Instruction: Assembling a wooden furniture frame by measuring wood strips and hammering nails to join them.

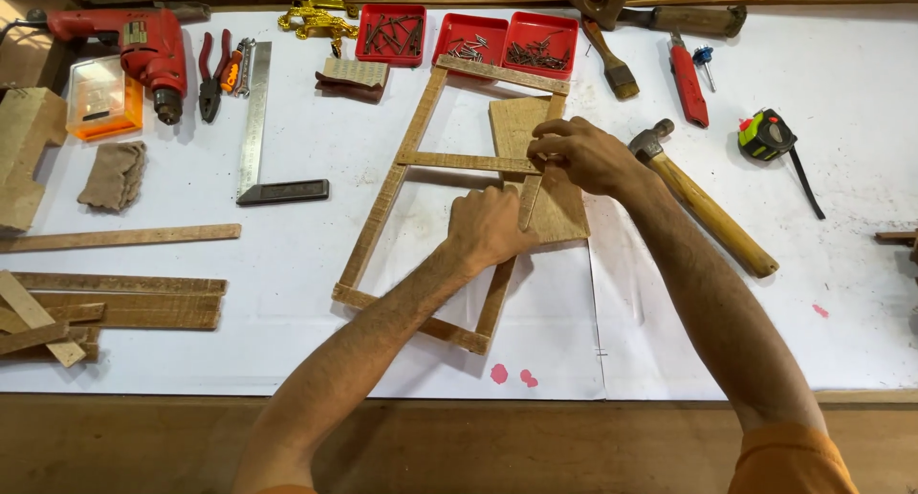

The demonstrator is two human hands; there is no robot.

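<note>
Few such things show. A clear plastic box with an orange base (100, 99) sits far to the left of both hands, at the table's upper left, just beside the red power drill (143, 49); a pale rectangular label lies on its lid. The drill's body carries a small light rectangular label (135, 34), well apart from the hands. Neither label can be read. No signs or screens show.

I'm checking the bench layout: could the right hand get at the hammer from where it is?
Probably yes. The hammer lies bare on the paper just beside the right hand, with nothing on or around it.
</note>
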